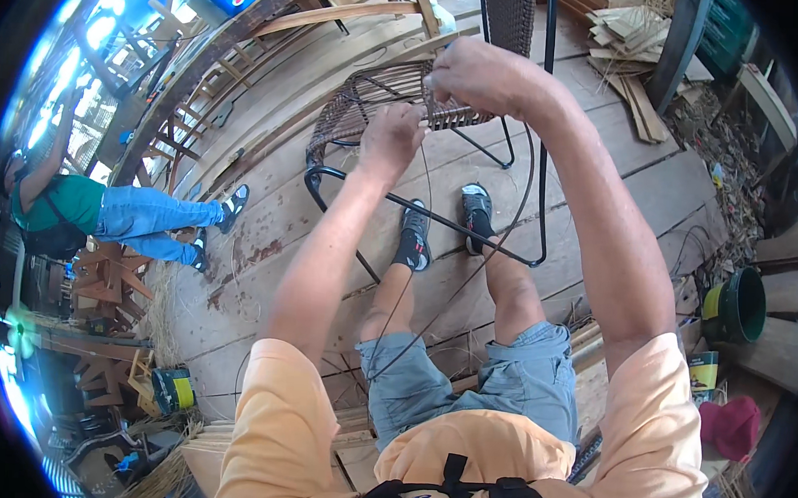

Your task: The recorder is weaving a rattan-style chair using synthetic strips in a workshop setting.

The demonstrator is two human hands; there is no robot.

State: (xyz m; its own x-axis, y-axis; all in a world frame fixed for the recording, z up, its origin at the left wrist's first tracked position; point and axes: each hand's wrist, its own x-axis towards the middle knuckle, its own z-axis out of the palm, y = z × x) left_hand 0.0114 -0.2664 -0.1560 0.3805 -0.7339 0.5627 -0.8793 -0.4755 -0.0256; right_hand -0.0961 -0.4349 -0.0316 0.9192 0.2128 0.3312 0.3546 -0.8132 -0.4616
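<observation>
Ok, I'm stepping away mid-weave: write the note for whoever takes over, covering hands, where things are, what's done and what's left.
Left hand: closed on the woven edge of the chair seat, pinching a dark wicker strand.
Right hand: closed on the same strand at the seat's edge, just right of the left.
Chair: black metal frame lies tipped on the plank floor in front of both feet. The strand's loose length hangs down between the knees.
Done: much of the seat shows dark weave.
Left: bare frame wires still show in the middle of the seat; the strand is not tied off.
Nearby: another person sits at the left.
</observation>
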